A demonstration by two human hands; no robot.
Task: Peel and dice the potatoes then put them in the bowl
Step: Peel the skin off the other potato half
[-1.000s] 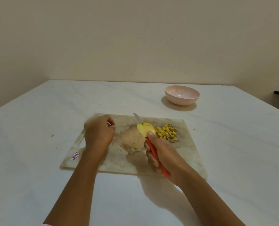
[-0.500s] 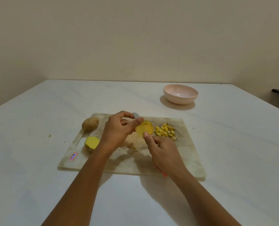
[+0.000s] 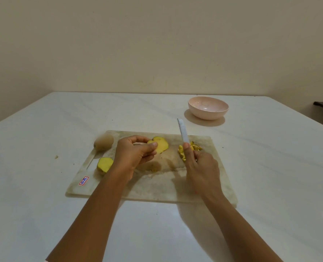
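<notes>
Pinches a flat yellow potato slice (image 3: 162, 146) between left hand (image 3: 136, 155) fingers, mid-frame. Grips a grey-bladed knife (image 3: 183, 132) in clamped right hand (image 3: 202, 167) fingers, blade tilted up.

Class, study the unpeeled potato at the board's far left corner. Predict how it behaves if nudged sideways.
The unpeeled potato looks rounded and egg-shaped, so it would probably roll rather than slide. It lies at the cutting board's edge, so it might tumble onto the table. Its matte skin suggests a fairly sure grip.

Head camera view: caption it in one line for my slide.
Left hand holds a peeled potato slice over the cutting board; right hand grips the knife.
</notes>
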